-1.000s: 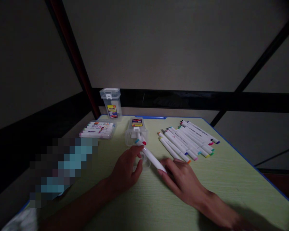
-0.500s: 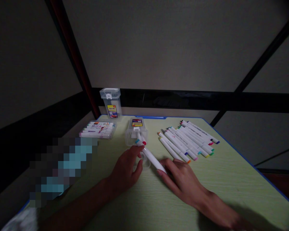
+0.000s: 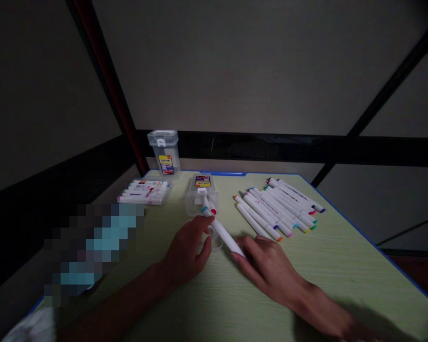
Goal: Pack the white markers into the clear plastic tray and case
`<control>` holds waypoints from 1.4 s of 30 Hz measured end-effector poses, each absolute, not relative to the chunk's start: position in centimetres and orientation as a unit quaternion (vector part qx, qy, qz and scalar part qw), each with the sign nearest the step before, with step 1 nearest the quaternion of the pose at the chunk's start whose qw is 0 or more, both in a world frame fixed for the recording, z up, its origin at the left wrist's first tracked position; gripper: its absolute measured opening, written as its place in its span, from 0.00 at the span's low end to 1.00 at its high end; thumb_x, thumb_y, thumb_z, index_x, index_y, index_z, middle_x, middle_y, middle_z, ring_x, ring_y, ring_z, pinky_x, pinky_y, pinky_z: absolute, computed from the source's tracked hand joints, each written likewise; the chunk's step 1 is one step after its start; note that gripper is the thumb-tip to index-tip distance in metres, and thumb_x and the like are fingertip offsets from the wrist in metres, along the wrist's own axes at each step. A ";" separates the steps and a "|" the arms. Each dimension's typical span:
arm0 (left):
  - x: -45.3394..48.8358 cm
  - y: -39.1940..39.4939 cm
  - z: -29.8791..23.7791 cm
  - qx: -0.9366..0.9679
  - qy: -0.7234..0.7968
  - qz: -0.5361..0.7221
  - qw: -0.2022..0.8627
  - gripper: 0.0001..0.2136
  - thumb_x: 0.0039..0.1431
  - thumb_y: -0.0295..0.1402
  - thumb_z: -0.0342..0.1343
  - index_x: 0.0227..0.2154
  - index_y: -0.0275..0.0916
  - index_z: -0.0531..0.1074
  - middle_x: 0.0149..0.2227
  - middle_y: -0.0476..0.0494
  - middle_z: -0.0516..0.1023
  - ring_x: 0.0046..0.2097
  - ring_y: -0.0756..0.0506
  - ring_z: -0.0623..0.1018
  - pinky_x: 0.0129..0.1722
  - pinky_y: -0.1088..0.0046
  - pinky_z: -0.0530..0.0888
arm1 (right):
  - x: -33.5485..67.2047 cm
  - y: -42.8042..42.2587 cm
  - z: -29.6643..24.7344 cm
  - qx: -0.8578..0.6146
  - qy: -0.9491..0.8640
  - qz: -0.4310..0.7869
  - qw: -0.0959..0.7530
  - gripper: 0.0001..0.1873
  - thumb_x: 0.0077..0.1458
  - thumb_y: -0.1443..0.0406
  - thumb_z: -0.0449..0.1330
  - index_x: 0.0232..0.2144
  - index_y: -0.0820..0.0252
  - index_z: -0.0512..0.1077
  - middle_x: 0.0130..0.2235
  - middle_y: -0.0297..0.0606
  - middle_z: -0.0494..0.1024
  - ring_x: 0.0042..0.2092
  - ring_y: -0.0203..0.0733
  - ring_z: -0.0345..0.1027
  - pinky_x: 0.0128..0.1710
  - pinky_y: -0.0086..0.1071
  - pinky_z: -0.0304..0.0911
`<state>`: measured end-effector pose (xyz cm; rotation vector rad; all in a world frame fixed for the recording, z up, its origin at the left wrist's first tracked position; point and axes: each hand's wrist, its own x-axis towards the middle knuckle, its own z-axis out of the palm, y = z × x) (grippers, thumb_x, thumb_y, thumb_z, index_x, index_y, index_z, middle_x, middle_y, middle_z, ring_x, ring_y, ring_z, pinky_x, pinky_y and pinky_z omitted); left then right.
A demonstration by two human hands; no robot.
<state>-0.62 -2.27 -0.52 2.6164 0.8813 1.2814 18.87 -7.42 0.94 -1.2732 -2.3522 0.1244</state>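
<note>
A white marker (image 3: 227,237) with a blue end is gripped near its rear by the thumb and fingers of my right hand (image 3: 271,266). It slants up and left, its blue end at the mouth of a clear plastic box (image 3: 192,204) lying on its side. Inside that box are a red-ended marker (image 3: 213,207) and at least one more white barrel. My left hand (image 3: 187,247) is beside the box's clear lid (image 3: 217,243), thumb and index apart. Its index fingertip overlaps the marker; whether it presses on it I cannot tell.
Several white markers (image 3: 271,206) with coloured ends lie in a pile on the right of the table (image 3: 342,266). Behind on the left stands a closed clear box (image 3: 167,152). A flat case of markers (image 3: 144,192) rests before it. A wall (image 3: 235,71) rises behind the table.
The marker's rear end and my right fingertips have shifted very slightly left. My left hand, the box and the pile stay where they were.
</note>
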 end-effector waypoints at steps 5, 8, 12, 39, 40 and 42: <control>-0.7 -2.3 -0.5 0.860 0.289 0.417 0.051 0.20 0.54 0.22 0.46 0.51 0.37 0.55 0.39 0.42 0.69 0.35 0.49 0.70 0.39 0.70 0.70 | 18.9 -7.3 0.9 -0.462 -0.856 0.040 0.230 0.14 0.62 0.62 0.41 0.32 0.62 0.63 0.23 0.35 0.68 0.25 0.39 0.63 0.27 0.32 0.55; -0.6 -2.3 -0.5 0.860 0.288 0.419 0.048 0.20 0.54 0.22 0.46 0.51 0.37 0.55 0.38 0.42 0.70 0.35 0.49 0.71 0.39 0.70 0.70 | 18.9 -7.3 0.9 -0.459 -0.857 0.036 0.231 0.14 0.62 0.62 0.41 0.32 0.62 0.63 0.23 0.35 0.68 0.25 0.39 0.63 0.27 0.31 0.55; -0.6 -2.2 -0.4 0.858 0.284 0.425 0.047 0.19 0.54 0.23 0.45 0.50 0.37 0.56 0.37 0.42 0.70 0.35 0.48 0.71 0.38 0.71 0.71 | 18.9 -7.3 1.0 -0.458 -0.856 0.032 0.238 0.13 0.62 0.62 0.41 0.31 0.61 0.62 0.23 0.34 0.68 0.24 0.38 0.62 0.26 0.30 0.55; -0.7 -2.2 -0.4 0.862 0.292 0.413 0.049 0.20 0.55 0.22 0.45 0.51 0.38 0.55 0.39 0.41 0.70 0.35 0.48 0.71 0.39 0.70 0.71 | 18.9 -7.3 1.1 -0.461 -0.856 0.033 0.230 0.13 0.62 0.63 0.42 0.32 0.61 0.63 0.23 0.35 0.69 0.25 0.38 0.63 0.27 0.30 0.55; -0.7 -2.2 -0.4 0.862 0.292 0.412 0.051 0.20 0.54 0.22 0.45 0.50 0.38 0.55 0.39 0.41 0.70 0.35 0.48 0.71 0.38 0.70 0.71 | 18.9 -7.3 1.1 -0.461 -0.856 0.032 0.231 0.13 0.62 0.63 0.42 0.32 0.61 0.63 0.23 0.35 0.69 0.25 0.38 0.63 0.26 0.30 0.55; -0.7 -2.2 -0.4 0.862 0.291 0.412 0.053 0.19 0.54 0.22 0.45 0.50 0.37 0.56 0.38 0.41 0.70 0.34 0.48 0.71 0.38 0.71 0.71 | 18.9 -7.3 1.1 -0.460 -0.856 0.028 0.233 0.13 0.62 0.63 0.41 0.31 0.61 0.62 0.23 0.35 0.68 0.24 0.38 0.62 0.26 0.30 0.54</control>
